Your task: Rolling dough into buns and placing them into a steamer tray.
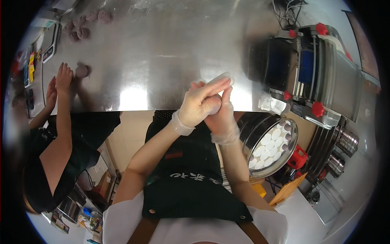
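Note:
My two hands are pressed together just above the near edge of the steel table, both in clear thin gloves. My left hand lies across the right, its fingers held together and pointing to the upper right. Underneath, my right hand is partly covered, its fingers drawn in against the left. Whatever lies between the palms, if anything, is hidden. Loose clear glove film shows around the fingertips and at both wrists.
A co-worker's hands are at the left beside a purplish dough piece. Several shaped purplish pieces lie far left. A machine with red knobs stands right. Below it, a round steamer tray holds several white discs.

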### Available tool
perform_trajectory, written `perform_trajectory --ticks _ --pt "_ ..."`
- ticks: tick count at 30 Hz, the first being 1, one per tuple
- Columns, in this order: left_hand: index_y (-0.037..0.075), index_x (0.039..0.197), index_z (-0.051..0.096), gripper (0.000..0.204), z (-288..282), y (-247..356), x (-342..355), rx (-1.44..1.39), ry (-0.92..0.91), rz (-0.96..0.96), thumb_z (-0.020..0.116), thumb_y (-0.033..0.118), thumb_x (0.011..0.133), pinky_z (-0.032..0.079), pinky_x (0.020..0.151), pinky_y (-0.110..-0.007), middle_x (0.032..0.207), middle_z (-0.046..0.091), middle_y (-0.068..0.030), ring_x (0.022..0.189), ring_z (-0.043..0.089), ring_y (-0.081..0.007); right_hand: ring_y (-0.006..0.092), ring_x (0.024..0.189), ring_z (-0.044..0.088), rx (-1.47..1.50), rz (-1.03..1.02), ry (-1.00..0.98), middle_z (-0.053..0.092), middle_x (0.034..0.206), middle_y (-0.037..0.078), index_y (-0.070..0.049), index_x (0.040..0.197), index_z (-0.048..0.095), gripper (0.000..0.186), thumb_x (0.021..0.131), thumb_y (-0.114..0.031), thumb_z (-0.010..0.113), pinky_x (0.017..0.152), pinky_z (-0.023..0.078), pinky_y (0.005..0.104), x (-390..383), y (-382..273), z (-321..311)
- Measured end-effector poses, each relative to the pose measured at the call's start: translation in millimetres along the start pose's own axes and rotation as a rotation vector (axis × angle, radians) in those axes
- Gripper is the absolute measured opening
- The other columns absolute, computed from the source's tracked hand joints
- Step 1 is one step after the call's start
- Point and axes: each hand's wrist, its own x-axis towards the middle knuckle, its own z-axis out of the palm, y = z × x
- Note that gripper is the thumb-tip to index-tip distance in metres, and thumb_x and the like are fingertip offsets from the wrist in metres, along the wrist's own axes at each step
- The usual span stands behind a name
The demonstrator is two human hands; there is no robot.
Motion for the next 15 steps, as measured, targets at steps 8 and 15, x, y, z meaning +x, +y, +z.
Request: perform_trajectory --ticks 8,15 --pt "-0.007 0.152 0.019 0.081 -49.1 -88.2 -24.4 0.183 0.266 -0.024 0.047 0.048 0.100 0.010 0.121 -0.040 0.160 0.021 -0.0231 0.150 0.016 -0.0318 0.0278 0.126 0.052 -0.598 -0.513 0.637 0.048 0.142 0.019 0.007 0.143 0.041 0.048 0.102 -0.018 0.049 0.105 0.042 0.0373 48.8 58.5 -12.2" --pt "-0.011 0.151 -0.004 0.106 -99.0 -97.9 -31.2 0.189 0.233 0.054 0.034 0.070 0.094 0.001 0.121 -0.042 0.162 -0.002 -0.0251 0.151 -0.003 -0.0332 0.0518 0.144 0.018 -2.322 -0.459 0.885 0.025 0.154 0.031 0.008 0.145 0.033 0.080 0.089 -0.037 0.065 0.118 0.018 0.0578 111.9 66.8 -61.4"
